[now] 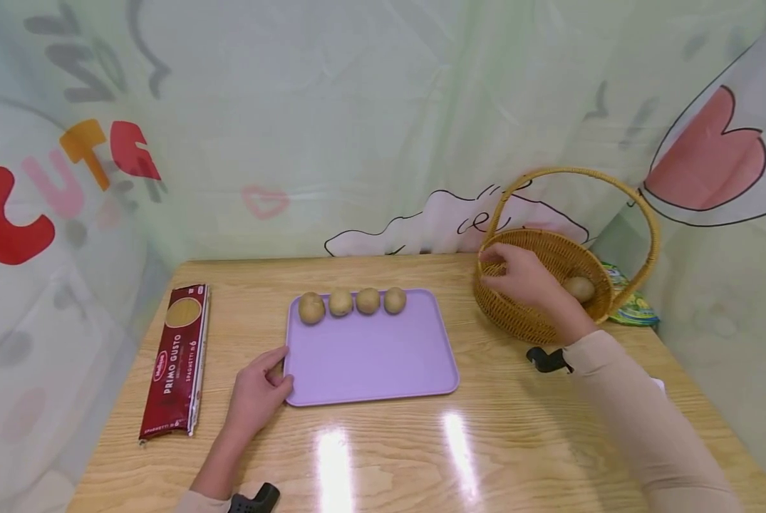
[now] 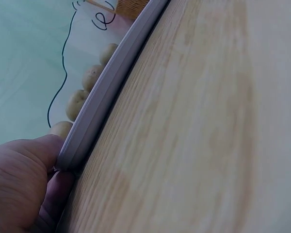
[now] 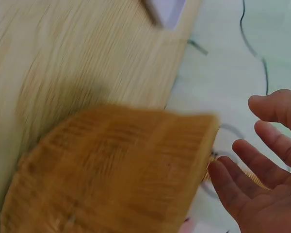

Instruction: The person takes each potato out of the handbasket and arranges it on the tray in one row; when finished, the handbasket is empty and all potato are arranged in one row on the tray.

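My left hand (image 1: 259, 392) holds the lilac tray (image 1: 370, 356) at its left edge; in the left wrist view the thumb lies at the rim and the fingers lower down. Several potatoes (image 1: 368, 301) sit in a row along the tray's far side. Over the left part of the wicker basket (image 1: 517, 324) is my right hand (image 1: 520, 274), its fingers loosely bent and apart with nothing between them, as the right wrist view (image 3: 266, 170) also shows. One potato (image 1: 579, 288) lies inside the basket, on its right side.
A red spaghetti packet (image 1: 176, 360) lies at the table's left. Behind the basket on the right is a green and yellow packet (image 1: 635, 306), partly hidden. The basket's tall handle (image 1: 653, 235) arches above it. A printed curtain (image 1: 293, 128) hangs behind the table.
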Action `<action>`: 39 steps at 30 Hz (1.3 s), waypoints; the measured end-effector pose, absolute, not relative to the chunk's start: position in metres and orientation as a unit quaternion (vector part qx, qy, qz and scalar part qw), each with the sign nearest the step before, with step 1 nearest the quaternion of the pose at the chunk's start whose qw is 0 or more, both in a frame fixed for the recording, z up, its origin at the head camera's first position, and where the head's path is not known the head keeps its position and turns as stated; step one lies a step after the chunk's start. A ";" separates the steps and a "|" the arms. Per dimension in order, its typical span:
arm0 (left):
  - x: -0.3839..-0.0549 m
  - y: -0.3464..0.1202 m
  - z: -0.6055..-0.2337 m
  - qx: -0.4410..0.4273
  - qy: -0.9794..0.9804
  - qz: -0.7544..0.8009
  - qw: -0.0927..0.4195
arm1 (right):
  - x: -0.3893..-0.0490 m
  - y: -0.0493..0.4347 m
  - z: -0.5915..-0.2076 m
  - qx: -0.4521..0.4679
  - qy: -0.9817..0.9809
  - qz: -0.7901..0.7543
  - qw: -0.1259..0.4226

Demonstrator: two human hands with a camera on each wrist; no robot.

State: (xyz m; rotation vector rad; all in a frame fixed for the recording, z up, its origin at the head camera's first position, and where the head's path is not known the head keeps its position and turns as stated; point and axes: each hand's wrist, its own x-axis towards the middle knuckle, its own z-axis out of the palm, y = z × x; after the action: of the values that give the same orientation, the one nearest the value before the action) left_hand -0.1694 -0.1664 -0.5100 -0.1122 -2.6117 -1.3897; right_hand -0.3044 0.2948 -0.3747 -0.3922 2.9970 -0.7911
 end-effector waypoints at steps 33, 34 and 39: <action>-0.169 -0.168 -0.512 -0.029 -0.880 -0.467 0.086 | -0.333 0.429 -0.401 -0.033 0.991 -0.098 0.082; -0.169 -0.168 -0.512 -0.029 -0.880 -0.467 0.086 | -0.333 0.430 -0.402 -0.036 0.992 -0.093 0.082; -0.171 -0.167 -0.511 -0.030 -0.878 -0.470 0.082 | -0.333 0.428 -0.403 -0.048 0.992 -0.069 0.098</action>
State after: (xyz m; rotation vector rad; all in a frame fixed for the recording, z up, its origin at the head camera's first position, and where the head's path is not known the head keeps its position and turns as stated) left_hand -0.1711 -0.1675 -0.5111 -0.0899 -2.6228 -1.4048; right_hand -0.3327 0.4281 -0.4027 -0.1425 2.9353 -0.2048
